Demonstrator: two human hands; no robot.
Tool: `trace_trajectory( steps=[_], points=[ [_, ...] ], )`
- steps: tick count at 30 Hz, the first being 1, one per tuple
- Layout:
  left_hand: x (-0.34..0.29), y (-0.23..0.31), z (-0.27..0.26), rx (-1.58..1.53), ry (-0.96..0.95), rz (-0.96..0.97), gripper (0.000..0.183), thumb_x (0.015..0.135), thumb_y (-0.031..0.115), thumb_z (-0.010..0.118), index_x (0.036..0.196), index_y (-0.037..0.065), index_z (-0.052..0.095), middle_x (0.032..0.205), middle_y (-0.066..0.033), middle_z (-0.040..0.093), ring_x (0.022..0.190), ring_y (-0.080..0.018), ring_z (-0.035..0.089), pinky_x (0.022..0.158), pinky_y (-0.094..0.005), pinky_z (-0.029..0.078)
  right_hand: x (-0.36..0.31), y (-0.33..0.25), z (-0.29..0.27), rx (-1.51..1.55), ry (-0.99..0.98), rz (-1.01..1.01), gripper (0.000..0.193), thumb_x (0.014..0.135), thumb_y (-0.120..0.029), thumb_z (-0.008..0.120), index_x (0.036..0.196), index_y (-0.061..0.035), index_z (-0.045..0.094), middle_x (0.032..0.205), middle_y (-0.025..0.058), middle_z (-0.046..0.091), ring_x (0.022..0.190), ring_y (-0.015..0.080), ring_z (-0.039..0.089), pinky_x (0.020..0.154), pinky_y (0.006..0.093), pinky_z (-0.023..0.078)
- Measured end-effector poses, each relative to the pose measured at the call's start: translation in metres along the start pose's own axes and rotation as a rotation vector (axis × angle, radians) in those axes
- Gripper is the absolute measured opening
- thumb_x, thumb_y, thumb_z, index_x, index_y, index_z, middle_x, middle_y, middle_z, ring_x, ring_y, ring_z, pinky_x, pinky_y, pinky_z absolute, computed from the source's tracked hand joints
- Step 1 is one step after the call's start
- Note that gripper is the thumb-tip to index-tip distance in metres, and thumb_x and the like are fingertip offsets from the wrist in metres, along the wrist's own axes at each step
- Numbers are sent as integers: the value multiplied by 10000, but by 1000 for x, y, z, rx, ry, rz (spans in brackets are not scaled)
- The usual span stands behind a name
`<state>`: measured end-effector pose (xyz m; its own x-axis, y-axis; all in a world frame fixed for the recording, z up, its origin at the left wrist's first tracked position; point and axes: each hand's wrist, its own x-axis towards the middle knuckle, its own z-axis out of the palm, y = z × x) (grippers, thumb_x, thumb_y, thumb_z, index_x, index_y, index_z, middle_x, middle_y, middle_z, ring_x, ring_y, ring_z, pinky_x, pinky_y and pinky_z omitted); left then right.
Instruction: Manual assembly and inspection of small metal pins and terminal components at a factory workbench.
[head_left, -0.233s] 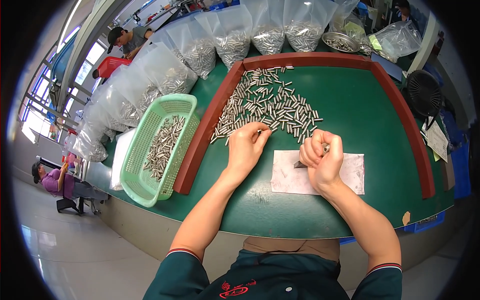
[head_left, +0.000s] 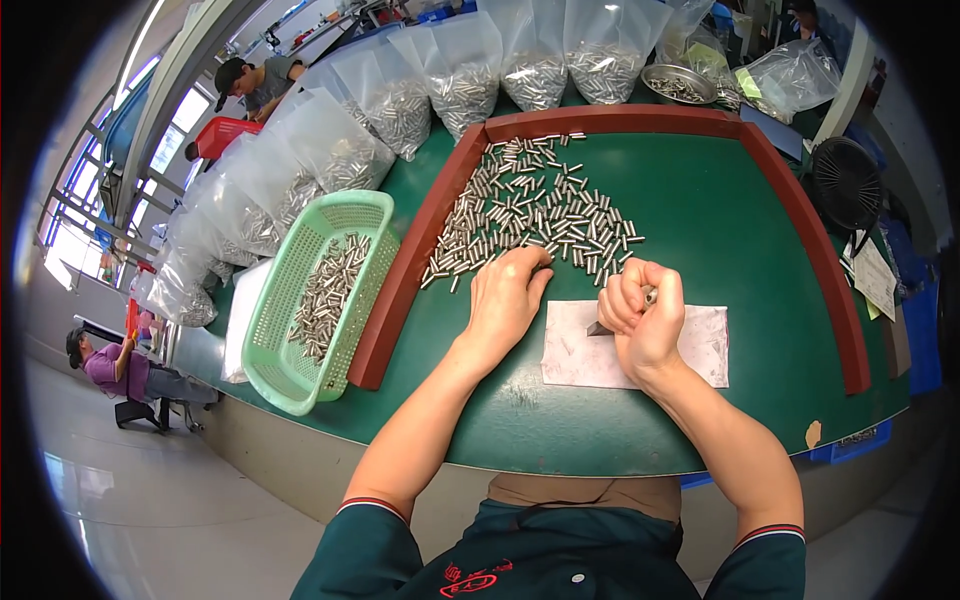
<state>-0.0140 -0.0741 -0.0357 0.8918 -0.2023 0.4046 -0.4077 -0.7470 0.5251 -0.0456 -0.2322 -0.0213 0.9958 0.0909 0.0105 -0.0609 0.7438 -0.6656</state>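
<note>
A wide pile of short, shiny metal pins (head_left: pixel 545 210) is spread over the green table (head_left: pixel 500 420). At its near edge is my left hand (head_left: pixel 507 295), its fingers curled and closed over the table; whatever they hold is hidden behind the knuckles. My right hand (head_left: pixel 645 318) makes a fist around the handle of a small tool with a flat dark blade (head_left: pixel 598 329). The blade sticks out leftward, just over a stained white cloth (head_left: pixel 690 365). The handle's end shows between thumb and forefinger.
A dark red wooden rim (head_left: pixel 612 122) borders the table. On the left stands a pale green basket (head_left: pixel 265 335) holding metal pins. Clear bags of pins (head_left: pixel 465 85) line the back, beside a metal bowl (head_left: pixel 680 84). A black fan (head_left: pixel 846 185) stands right. Two co-workers sit to the left.
My left hand has shifted slightly right, and its knuckles have rolled over so that the fingertips are hidden. My right hand and the tool stay in place.
</note>
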Motion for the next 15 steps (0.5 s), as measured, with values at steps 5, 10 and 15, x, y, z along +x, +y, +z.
trace_trajectory(
  steps=[5,10,15],
  points=[
    [3,2,-1,56,-23,-43,96,722,83,618,757,4,577,689,-152,586,635,-320,568,566,-396,436,0,0,1,-4,-4,-8,290,793,-193,289,518,-105,265,411,-13,240,368,65,160,347,225,139],
    [2,5,-4,-376,-138,-175,109,780,101,587,744,6,548,572,-27,501,489,-102,418,476,-254,349,0,-1,1,-3,12,-16,304,801,-197,284,511,-106,261,407,-15,236,363,64,161,342,227,137],
    [-4,1,-15,-1602,-520,-520,145,807,130,603,912,75,519,807,-40,535,603,-50,379,535,-170,310,0,1,0,-10,19,-3,310,803,-204,281,509,-107,260,408,-16,237,362,62,162,342,226,133]
  ],
)
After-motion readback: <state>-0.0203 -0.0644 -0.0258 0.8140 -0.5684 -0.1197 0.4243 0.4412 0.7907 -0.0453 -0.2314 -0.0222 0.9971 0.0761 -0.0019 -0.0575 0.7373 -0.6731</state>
